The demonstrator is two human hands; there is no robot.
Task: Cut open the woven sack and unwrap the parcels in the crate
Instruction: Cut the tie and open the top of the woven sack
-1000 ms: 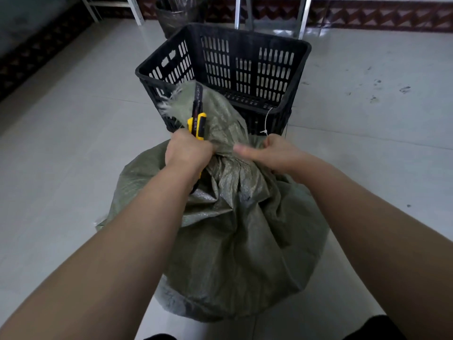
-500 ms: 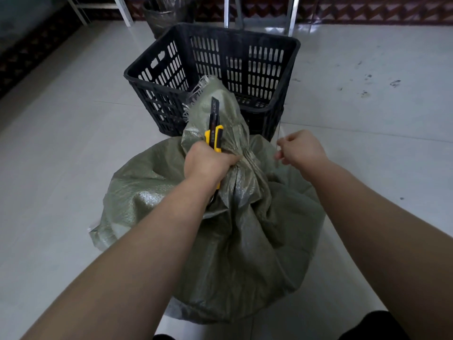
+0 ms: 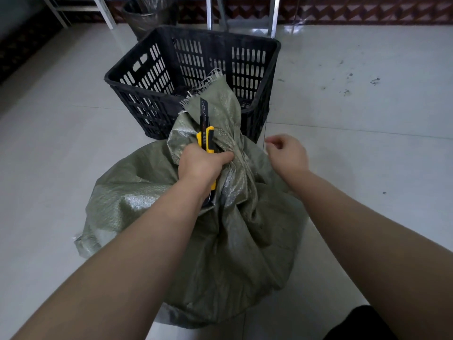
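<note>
Head view, woven sack (image 3: 220,229): a grey-green woven sack stands on the pale tiled floor (image 3: 355,106) just in front of the black slatted crate (image 3: 191,77), its gathered neck (image 3: 220,119) rising with a frayed edge at the top.
Left hand (image 3: 201,165): closed around the bunched neck and, in the same fist, a yellow-and-black utility knife (image 3: 205,133) whose dark blade points up along the cloth.
Right hand (image 3: 286,153): loosely curled, fingers pinched together, apart from the sack on its right side; whether it holds a thread I cannot tell.
What has just changed: a second ago the right hand was against the neck beside the left fist, with a pale string near it; half a second ago it had drawn off; now it sits further out to the right.
Meaning for the task: the tie at the neck appears to have been pulled or cut away, so the mouth is probably ready to be spread.
Crate: no parcels show inside it, so unwrapping has not begun.
Background: a dark bin (image 3: 147,15) and metal legs (image 3: 213,13) stand behind the crate.
</note>
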